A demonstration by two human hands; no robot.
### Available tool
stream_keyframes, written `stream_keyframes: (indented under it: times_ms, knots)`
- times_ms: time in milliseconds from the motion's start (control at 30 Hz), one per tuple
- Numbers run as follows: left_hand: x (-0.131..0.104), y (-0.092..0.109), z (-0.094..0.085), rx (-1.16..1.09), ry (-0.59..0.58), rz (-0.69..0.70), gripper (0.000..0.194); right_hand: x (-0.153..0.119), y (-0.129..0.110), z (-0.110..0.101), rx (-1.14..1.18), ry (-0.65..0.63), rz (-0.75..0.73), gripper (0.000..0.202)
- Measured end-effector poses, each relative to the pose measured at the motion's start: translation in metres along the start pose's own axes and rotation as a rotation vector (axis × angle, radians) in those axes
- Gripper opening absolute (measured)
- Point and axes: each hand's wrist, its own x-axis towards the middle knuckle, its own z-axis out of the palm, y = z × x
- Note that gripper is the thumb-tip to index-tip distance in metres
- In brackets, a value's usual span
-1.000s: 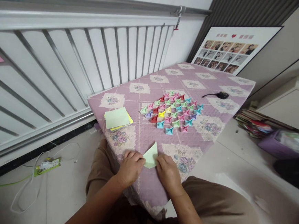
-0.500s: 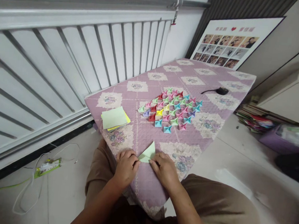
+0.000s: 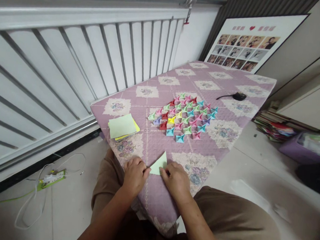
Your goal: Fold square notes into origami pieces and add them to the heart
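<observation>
A pale green sheet of paper (image 3: 159,164), folded into a triangle, lies on the tablecloth near the table's front corner. My left hand (image 3: 135,175) holds its left tip with the thumb and curled fingers. On the other side my right hand (image 3: 176,178) grips the right edge, its thumb lying on the paper. Beyond the hands stand several small folded paper pieces (image 3: 186,118) in rows, in green, pink, red, yellow, blue and purple. To the left sits a stack of square paper sheets (image 3: 123,126), pale green on top with yellow below.
A purple floral tablecloth (image 3: 133,103) covers the table. A small black object with a cord (image 3: 238,96) lies at its far right. A white radiator (image 3: 98,63) borders the left side; a power strip (image 3: 51,179) with cables is on the floor.
The triangle's raised fold now lies flatter and its face looks smooth. Both hands have stayed at its two sides, with only slight finger movement. The view has shifted a little.
</observation>
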Motion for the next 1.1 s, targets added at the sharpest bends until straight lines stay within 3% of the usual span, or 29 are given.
stream_keyframes:
  times_ms: [333, 633, 833, 967, 1100]
  knots:
    - [0.003, 0.0, 0.0, 0.026, 0.003, -0.008, 0.019, 0.0, 0.0, 0.004, -0.038, 0.019, 0.013, 0.025]
    - [0.001, 0.0, -0.007, 0.054, -0.012, 0.063, 0.005, 0.0, 0.0, 0.005, -0.051, 0.023, 0.005, 0.023]
    - [-0.014, 0.019, 0.006, 0.047, -0.081, 0.348, 0.03, -0.001, -0.001, 0.004, -0.062, 0.029, -0.006, 0.024]
    - [-0.032, 0.022, 0.018, 0.011, -0.103, 0.321, 0.046, -0.002, 0.0, 0.005, -0.063, 0.034, -0.007, 0.023]
    - [-0.043, 0.018, 0.02, 0.04, -0.125, 0.265, 0.061, -0.002, -0.001, 0.004, -0.045, 0.067, 0.057, 0.021]
